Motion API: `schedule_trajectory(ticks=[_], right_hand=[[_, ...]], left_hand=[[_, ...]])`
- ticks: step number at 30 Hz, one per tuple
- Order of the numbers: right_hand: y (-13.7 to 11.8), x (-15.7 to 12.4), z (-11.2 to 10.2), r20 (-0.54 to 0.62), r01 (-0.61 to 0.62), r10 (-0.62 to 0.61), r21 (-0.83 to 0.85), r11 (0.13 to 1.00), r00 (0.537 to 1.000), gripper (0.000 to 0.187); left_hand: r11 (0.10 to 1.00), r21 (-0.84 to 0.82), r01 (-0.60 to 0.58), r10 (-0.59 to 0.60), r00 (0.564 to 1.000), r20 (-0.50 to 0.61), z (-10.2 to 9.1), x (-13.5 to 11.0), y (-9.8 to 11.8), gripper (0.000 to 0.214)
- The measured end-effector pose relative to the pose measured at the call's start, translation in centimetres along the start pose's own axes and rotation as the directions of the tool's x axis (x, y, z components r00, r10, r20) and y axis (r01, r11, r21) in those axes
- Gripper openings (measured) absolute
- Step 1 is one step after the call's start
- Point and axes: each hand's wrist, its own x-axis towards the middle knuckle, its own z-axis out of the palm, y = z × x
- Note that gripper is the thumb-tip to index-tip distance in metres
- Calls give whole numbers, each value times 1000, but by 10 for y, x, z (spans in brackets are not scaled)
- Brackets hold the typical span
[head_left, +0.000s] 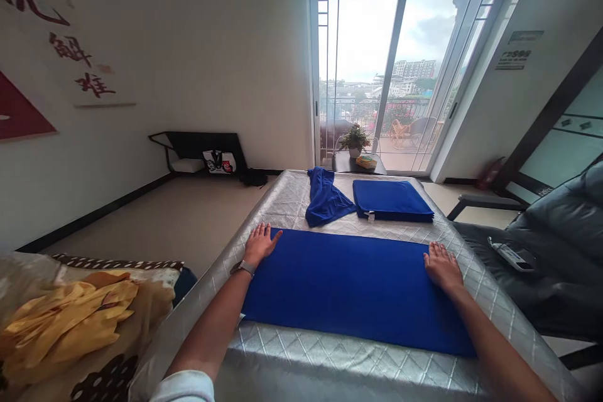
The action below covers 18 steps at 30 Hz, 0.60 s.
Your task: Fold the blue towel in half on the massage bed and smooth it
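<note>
A blue cloth lies flat and smooth across the near part of a table with a silvery quilted cover. My left hand rests on its far left corner, fingers stretched out and thumb apart. On the far right corner lies my right hand, its fingers extended flat. Neither hand grasps anything. Beyond the flat cloth sits a neat stack of folded blue cloths with a white tag at its front edge. Left of that stack is a crumpled blue cloth.
A potted plant and a yellow packet stand on a small dark table past the far edge. At right is a dark armchair holding a power strip. Yellow clothing lies heaped at lower left.
</note>
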Motion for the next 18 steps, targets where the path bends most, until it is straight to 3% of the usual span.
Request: schedule_trajectory(ticks=[2, 4, 7, 9, 11, 14, 18], right_hand=[[-29, -9, -7, -65, 76, -75, 16, 997, 995, 64], [-70, -18, -12, -85, 206, -200, 63, 977, 976, 63], [-141, -30, -19, -72, 388, -381, 162, 908, 922, 61], [-181, -35, -20, -59, 454, -452, 211, 866, 890, 61], [-208, -37, -17, -37, 480, -485, 234, 845, 874, 60], [-222, -37, -7, -11, 478, -489, 234, 847, 872, 60], [-218, -37, 0, -24, 480, -488, 231, 846, 872, 60]], left_hand=[[997, -1, -74, 73, 995, -67, -6, -4, 22, 82], [972, -25, -236, 233, 968, -92, -9, -10, 58, 76], [876, -110, -470, 462, 882, -92, -4, -24, 129, 69], [813, -145, -564, 550, 826, -125, 5, -33, 174, 66], [778, -162, -606, 588, 795, -149, 15, -40, 205, 63], [783, -181, -595, 576, 803, -153, 30, -46, 222, 63], [798, -209, -566, 547, 825, -142, 35, -46, 219, 67]])
